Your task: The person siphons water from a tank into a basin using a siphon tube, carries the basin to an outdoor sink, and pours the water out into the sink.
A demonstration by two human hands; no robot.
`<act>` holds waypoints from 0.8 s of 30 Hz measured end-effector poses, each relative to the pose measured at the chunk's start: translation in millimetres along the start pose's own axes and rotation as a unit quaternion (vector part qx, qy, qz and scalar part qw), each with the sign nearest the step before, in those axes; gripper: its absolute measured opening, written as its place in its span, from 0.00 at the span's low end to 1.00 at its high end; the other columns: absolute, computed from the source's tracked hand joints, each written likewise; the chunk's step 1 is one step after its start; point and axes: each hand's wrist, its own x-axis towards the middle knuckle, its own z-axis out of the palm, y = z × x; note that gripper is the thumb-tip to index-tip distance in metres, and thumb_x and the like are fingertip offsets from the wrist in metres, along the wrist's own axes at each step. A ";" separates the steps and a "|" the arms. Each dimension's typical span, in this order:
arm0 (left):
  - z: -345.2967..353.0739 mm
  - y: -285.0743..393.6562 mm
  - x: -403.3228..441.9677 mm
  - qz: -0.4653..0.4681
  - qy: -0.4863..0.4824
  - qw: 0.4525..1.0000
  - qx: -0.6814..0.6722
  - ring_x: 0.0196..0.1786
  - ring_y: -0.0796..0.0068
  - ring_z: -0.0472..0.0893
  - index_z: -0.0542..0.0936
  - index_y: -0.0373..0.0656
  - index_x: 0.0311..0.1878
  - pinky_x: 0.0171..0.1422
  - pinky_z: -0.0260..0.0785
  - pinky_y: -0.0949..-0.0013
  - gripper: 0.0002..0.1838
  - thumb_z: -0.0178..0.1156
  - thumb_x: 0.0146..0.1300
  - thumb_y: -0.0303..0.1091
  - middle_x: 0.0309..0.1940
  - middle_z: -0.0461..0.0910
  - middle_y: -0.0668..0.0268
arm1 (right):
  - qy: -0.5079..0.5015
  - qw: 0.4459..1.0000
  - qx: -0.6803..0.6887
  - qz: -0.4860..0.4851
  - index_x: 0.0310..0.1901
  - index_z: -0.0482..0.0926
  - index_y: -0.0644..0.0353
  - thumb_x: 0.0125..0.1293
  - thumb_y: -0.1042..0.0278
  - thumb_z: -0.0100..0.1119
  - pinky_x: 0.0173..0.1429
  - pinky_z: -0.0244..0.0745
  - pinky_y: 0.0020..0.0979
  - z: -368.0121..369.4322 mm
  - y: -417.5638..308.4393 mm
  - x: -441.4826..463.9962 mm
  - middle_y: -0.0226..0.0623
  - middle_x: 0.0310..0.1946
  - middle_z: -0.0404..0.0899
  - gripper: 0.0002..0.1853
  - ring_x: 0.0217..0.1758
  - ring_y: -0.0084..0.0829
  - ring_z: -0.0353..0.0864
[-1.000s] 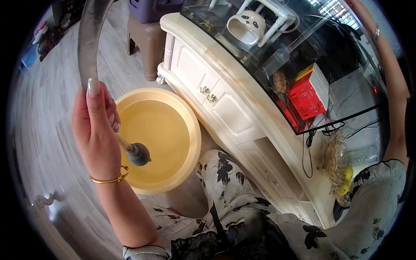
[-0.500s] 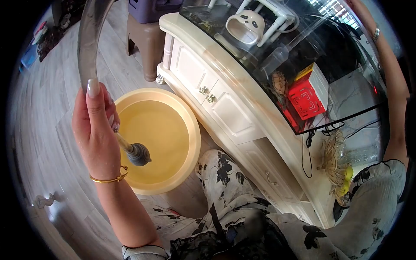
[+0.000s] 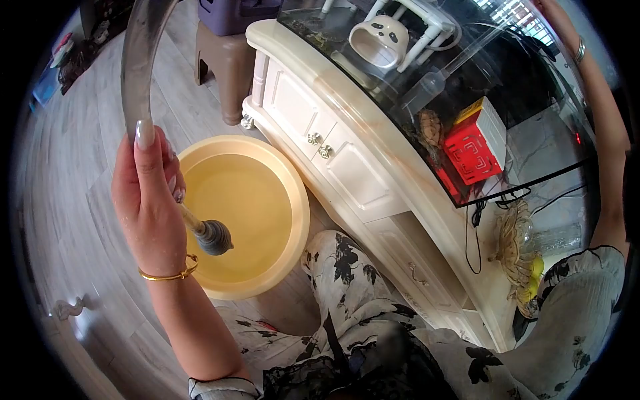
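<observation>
My left hand [image 3: 148, 193] is closed around a clear flexible hose [image 3: 139, 67], with the thumb laid along it. Below the fist, a grey ribbed bulb end [image 3: 215, 237] hangs over a cream plastic basin [image 3: 300, 220] holding yellowish water. On the right, my right arm reaches up along the glass fish tank [image 3: 527, 143]. Only part of my right hand [image 3: 560, 23] shows at the top edge, and its fingers are out of sight. Inside the tank, a clear tube with a wide end [image 3: 430, 87] slants down near a turtle [image 3: 431, 128].
A white cabinet [image 3: 293, 100] carries the tank. A red box [image 3: 470, 150] and a panda-faced ornament [image 3: 380, 41] appear at the tank. Black cables [image 3: 475, 230] hang beside a glass fruit bowl [image 3: 513, 257]. Beyond the basin stands a brown stool [image 3: 230, 60] with a purple container [image 3: 237, 15].
Almost nothing differs. The whole view has shifted by a few pixels, and my left hand keeps its grip on the hose above the basin.
</observation>
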 end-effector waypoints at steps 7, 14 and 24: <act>1.2 0.4 -0.8 0.003 0.006 1.000 -0.003 0.18 0.91 0.56 0.69 0.43 0.31 0.20 0.48 0.85 0.14 0.43 0.64 0.43 0.16 0.59 0.76 | -0.010 0.998 0.048 0.050 0.26 0.75 0.67 0.59 0.63 0.44 0.26 0.66 0.28 -3.6 4.3 9.0 0.36 0.20 0.75 0.15 0.20 0.26 0.72; 0.7 0.9 0.2 0.000 0.002 1.000 -0.010 0.18 0.90 0.56 0.69 0.43 0.31 0.20 0.48 0.85 0.14 0.43 0.64 0.43 0.16 0.59 0.76 | -0.011 0.997 0.059 0.056 0.27 0.75 0.68 0.59 0.64 0.44 0.27 0.66 0.28 -1.2 -2.7 2.9 0.37 0.20 0.75 0.15 0.21 0.26 0.72; 0.0 1.1 -0.7 0.007 0.001 1.000 0.002 0.18 0.90 0.56 0.70 0.43 0.31 0.20 0.48 0.85 0.14 0.43 0.63 0.44 0.15 0.59 0.76 | -0.017 0.998 0.039 0.044 0.27 0.75 0.68 0.59 0.61 0.45 0.28 0.67 0.28 -2.8 -2.0 4.7 0.37 0.21 0.75 0.16 0.21 0.26 0.72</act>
